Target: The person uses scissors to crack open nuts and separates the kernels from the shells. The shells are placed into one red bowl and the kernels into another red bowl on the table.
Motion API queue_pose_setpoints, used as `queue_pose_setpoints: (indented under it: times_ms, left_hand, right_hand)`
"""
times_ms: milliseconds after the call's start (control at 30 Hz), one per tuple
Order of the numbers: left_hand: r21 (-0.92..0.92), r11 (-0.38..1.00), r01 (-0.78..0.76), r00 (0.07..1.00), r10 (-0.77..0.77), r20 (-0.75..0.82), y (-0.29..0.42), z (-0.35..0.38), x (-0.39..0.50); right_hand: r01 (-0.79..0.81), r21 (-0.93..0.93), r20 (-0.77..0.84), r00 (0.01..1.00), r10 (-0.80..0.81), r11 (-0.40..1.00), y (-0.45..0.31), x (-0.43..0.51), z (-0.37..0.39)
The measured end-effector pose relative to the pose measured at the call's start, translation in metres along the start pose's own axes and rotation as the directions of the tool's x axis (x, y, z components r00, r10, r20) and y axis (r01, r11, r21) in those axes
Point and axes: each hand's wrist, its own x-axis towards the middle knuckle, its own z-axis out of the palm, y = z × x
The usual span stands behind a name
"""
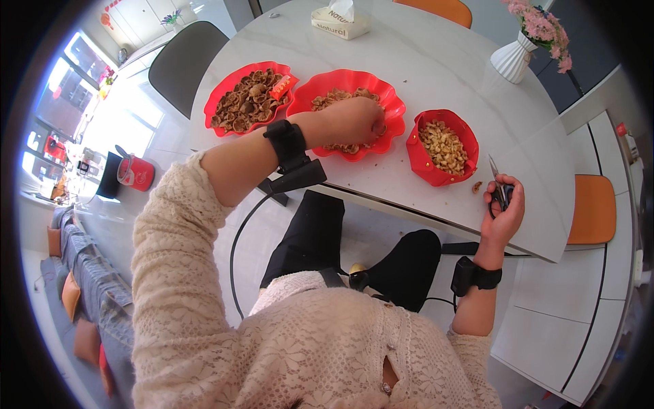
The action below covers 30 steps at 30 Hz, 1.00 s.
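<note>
My left hand (352,120) reaches over a scalloped red plastic plate (396,107), its fingers curled down among brown walnut pieces (334,97). Whether those fingers grip a piece is hidden by the hand. At the table's right, my right hand (506,220) holds a pair of scissors (493,168) with dark handles, blades pointing away from me. Between the hands stands a red folded box with gold studs (420,162), holding pale walnut kernels (443,148). A small walnut fragment (477,187) lies beside the scissors. Another red plate (212,110), at left, carries walnut shells (245,102).
A red wrapper (282,88) rests on the left plate. Farther back on the marble-patterned table (434,56) are a tissue pack (340,23) and a white vase (513,59) of pink flowers. A grey chair (186,66) and an orange chair (592,209) stand at the sides.
</note>
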Motion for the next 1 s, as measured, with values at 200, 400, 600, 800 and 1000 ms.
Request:
queue_pose_setpoints:
  times_ms: [200,400,600,800,1000]
  left_hand:
    - [-0.103,0.995,-0.017,0.984,-0.002,-0.179,-0.013,-0.03,-0.02]
    - [-0.331,0.943,0.042,0.895,-0.182,-0.407,-0.065,-0.068,-0.082]
    - [-0.427,0.899,0.092,0.84,-0.3,-0.451,-0.11,-0.072,-0.119]
    - [-0.568,0.823,-0.018,0.873,-0.264,-0.41,-0.095,-0.065,-0.119]
    - [-0.456,0.874,-0.169,0.961,0.043,-0.273,-0.014,-0.047,-0.087]
  right_hand:
    - [-0.002,-0.02,-0.005,1.0,0.002,1.0,0.001,0.0,0.0]
    - [0.01,-0.069,-0.009,1.0,-0.011,0.998,0.003,0.001,-0.001]
    - [0.017,-0.133,-0.014,1.0,-0.019,0.991,0.005,0.0,-0.001]
    - [0.036,-0.176,0.001,0.999,-0.037,0.984,0.006,0.001,-0.001]
    - [0.03,-0.145,0.012,1.0,-0.029,0.989,0.005,0.0,0.0]
